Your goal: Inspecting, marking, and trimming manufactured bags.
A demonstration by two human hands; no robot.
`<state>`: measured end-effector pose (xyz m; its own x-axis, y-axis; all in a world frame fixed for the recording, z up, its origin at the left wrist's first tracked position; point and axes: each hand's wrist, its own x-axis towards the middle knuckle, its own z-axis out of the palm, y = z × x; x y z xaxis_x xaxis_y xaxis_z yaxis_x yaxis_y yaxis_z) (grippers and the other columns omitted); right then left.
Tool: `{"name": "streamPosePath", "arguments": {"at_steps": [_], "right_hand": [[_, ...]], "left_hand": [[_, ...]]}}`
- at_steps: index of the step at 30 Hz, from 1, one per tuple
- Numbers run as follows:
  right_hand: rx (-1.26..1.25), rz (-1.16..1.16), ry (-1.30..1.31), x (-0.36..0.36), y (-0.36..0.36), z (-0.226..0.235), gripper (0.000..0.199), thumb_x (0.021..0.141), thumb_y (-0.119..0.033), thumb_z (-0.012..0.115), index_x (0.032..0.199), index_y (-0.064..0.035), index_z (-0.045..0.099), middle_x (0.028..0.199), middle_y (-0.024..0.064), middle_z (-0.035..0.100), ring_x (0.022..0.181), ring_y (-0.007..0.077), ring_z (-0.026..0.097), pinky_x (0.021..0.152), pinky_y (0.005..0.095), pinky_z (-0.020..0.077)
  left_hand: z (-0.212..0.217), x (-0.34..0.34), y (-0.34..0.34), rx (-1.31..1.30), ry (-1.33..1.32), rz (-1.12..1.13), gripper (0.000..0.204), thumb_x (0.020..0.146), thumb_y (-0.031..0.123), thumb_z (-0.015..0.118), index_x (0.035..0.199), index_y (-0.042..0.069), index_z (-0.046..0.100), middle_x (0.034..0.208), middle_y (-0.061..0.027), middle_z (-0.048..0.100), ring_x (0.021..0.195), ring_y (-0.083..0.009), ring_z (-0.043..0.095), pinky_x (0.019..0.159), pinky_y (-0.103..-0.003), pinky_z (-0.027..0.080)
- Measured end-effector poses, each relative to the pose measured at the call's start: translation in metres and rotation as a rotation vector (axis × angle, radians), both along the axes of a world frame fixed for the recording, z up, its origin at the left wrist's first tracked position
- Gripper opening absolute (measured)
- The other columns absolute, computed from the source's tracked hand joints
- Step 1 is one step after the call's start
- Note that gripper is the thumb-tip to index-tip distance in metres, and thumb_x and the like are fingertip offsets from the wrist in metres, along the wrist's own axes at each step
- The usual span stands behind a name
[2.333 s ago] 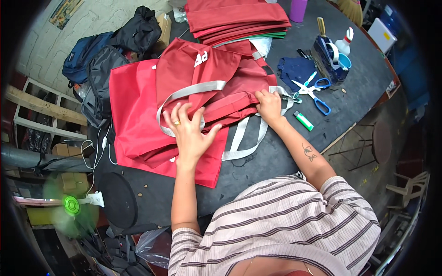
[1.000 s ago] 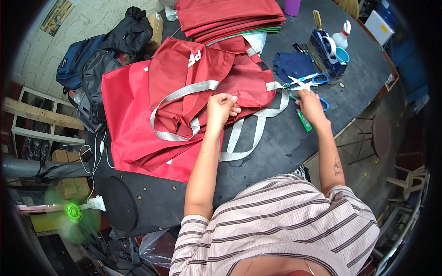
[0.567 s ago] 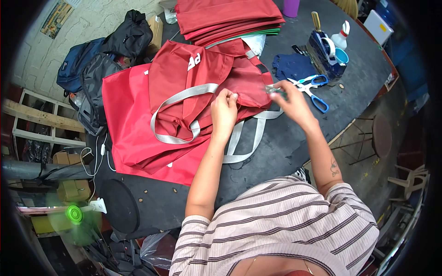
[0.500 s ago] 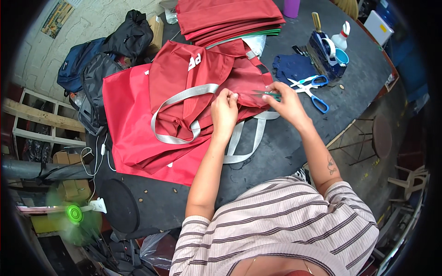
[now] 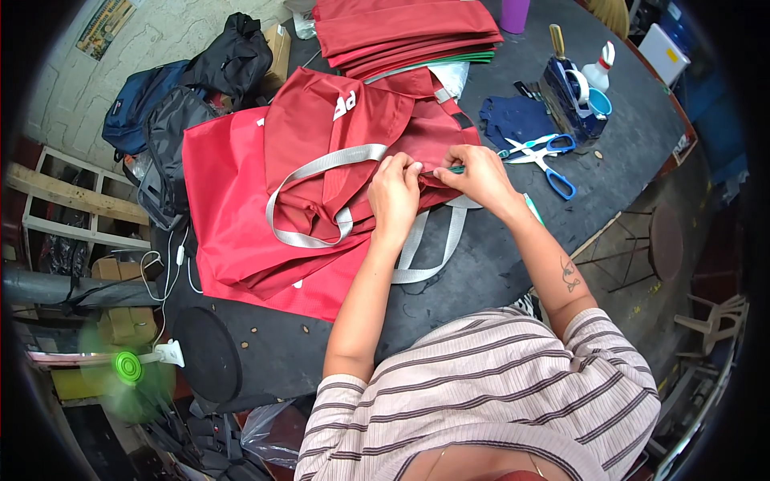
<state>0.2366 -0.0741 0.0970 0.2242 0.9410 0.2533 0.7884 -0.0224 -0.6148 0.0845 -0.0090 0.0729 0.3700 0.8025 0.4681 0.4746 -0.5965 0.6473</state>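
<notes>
A red fabric bag (image 5: 309, 120) with grey webbing handles (image 5: 295, 180) lies spread out before me. Its edge is pinched between the fingers of my left hand (image 5: 395, 191). Close by on the right, my right hand (image 5: 480, 178) is closed around small green thread snips (image 5: 455, 169). The tips of the snips point toward the left fingertips and the bag's edge; the exact point of contact is too small to tell. Beneath the bag is a brighter red cloth piece (image 5: 216, 192).
A stack of folded red bags (image 5: 409, 32) sits at the far side. To the right are blue-and-white scissors (image 5: 545, 152), navy cloth (image 5: 513, 119), a dark blue holder (image 5: 565, 100), a spray bottle (image 5: 597, 72) and a purple cup (image 5: 514, 14). Backpacks (image 5: 164, 152) stand left, above a green fan (image 5: 128, 367).
My right hand has moved left and slightly down, bringing the snips close to my left fingertips. My left hand keeps its pinch on the bag's edge.
</notes>
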Motion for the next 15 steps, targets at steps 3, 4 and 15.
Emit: {"name": "streamPosePath", "arguments": {"at_steps": [3,4,15], "right_hand": [[0.023,-0.031,0.075,0.003,-0.003,-0.003,0.026,0.073,-0.024,0.07,0.076,0.0008,0.063,0.066,0.0134,0.062,0.057,0.0247,0.06,0.055,0.034,0.0448],[0.024,-0.029,0.075,0.005,-0.003,-0.005,0.026,0.073,-0.024,0.07,0.076,0.0008,0.063,0.066,0.0134,0.062,0.057,0.0247,0.06,0.055,0.034,0.0448],[0.081,-0.239,0.43,0.041,-0.017,-0.028,0.031,0.083,-0.029,0.062,0.095,-0.001,0.06,0.082,0.0115,0.064,0.079,0.0194,0.061,0.068,0.0313,0.0467]], "left_hand": [[-0.001,-0.002,0.001,-0.037,-0.078,-0.017,0.014,0.083,0.011,0.061,0.078,-0.002,0.057,0.064,-0.0116,0.054,0.054,-0.022,0.052,0.053,-0.034,0.041],[0.0,-0.003,0.002,-0.126,-0.113,-0.004,0.015,0.083,0.012,0.06,0.078,-0.001,0.057,0.068,-0.0134,0.056,0.06,-0.0273,0.054,0.056,-0.037,0.042],[-0.001,0.003,-0.08,-0.12,-0.055,-0.535,0.01,0.085,0.009,0.057,0.09,0.001,0.059,0.075,-0.0142,0.058,0.069,-0.0295,0.06,0.065,-0.036,0.048]]}}
